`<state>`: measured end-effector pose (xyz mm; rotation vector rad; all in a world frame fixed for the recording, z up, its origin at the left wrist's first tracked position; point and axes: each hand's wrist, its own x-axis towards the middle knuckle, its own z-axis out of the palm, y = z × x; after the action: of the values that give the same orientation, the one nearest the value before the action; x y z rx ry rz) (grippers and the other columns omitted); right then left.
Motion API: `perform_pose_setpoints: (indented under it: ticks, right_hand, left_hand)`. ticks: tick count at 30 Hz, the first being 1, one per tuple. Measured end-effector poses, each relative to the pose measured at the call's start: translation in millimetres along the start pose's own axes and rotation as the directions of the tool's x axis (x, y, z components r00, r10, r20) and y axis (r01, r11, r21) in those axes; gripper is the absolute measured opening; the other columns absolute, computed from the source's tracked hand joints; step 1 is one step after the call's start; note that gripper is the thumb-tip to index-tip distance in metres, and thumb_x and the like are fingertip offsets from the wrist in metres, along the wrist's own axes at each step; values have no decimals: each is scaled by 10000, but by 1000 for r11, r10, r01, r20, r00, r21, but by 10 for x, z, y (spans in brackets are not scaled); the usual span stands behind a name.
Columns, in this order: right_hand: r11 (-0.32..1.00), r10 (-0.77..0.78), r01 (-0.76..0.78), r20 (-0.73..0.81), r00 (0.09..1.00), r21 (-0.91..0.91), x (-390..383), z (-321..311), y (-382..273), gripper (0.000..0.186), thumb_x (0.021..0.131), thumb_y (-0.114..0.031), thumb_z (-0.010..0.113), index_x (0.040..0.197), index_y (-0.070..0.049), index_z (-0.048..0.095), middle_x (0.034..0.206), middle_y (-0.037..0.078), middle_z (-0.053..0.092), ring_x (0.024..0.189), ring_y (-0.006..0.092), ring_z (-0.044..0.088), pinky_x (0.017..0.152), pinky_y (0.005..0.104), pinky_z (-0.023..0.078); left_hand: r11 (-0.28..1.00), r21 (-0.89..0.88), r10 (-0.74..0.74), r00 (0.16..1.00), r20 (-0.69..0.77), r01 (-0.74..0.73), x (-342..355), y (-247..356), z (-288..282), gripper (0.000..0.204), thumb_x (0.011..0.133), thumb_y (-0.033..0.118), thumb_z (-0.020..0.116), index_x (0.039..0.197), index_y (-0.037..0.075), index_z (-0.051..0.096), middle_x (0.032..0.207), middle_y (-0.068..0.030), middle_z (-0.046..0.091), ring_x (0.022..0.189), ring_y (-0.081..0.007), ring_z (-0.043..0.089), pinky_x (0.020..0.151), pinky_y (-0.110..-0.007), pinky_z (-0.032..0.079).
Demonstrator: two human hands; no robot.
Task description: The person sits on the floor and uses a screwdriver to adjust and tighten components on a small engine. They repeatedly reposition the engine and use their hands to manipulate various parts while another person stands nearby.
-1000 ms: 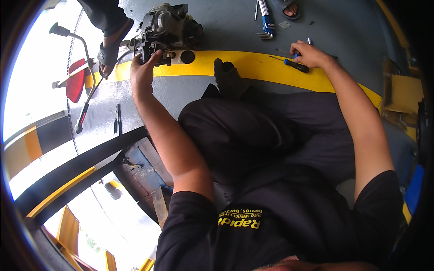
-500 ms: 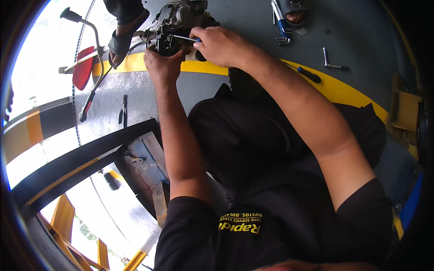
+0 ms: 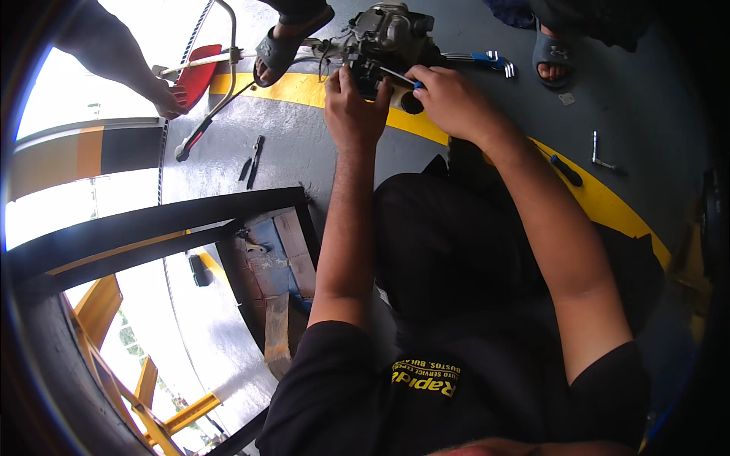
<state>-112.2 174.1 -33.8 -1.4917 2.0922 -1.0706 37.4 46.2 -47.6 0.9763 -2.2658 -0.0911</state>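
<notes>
A dark metal engine assembly [image 3: 389,29] lies on the floor at the top middle. My left hand [image 3: 354,110] has its fingers closed on a black component at the engine's lower side, thumb on the right. My right hand [image 3: 450,100] grips a screwdriver with a blue handle [image 3: 418,85]; its shaft reaches left into that component, its tip too small to make out. A hex key set [image 3: 487,59] lies right of the engine. A small plate [image 3: 566,99], a socket wrench [image 3: 595,152] and another screwdriver [image 3: 566,171] lie on the floor to the right.
A co-worker's hand [image 3: 169,100] is at a red guard [image 3: 199,76] on a pole. Sandaled feet stand left [image 3: 270,57] and right [image 3: 551,53] of the engine. Pliers [image 3: 251,163] lie left of me. A framed bin [image 3: 262,194] and yellow rails [image 3: 186,418] are lower left.
My right hand has gone from the floor to the engine with the screwdriver. The co-worker's hand has appeared at left. The hex key set lies turned, nearer the engine. The view has shifted.
</notes>
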Motion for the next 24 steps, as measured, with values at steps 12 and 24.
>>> perform_pose_setpoints:
  ticks: [12, 24]
  right_hand:
    - [994, 89, -93, 62, 994, 50, -136, -95, -106, 270, 1049, -201, 600, 1297, -102, 646, 1246, 148, 725, 1120, 384, 700, 947, 491, 556]
    - [978, 144, -131, -71, 987, 160, -392, 111, -31, 253, 1029, -190, 637, 1265, -98, 651, 1163, 173, 742, 1076, 397, 717, 899, 484, 569]
  left_hand:
    - [990, -116, -64, 994, 91, 74, -22, -26, -26, 796, 845, 367, 856, 1416, -95, 550, 1363, -301, 576, 1243, -448, 623, 1044, -468, 537]
    - [991, -123, -45, 994, 96, 57, -41, 44, -83, 752, 900, 347, 812, 1421, -104, 511, 1368, -312, 547, 1263, -473, 580, 1084, -495, 489]
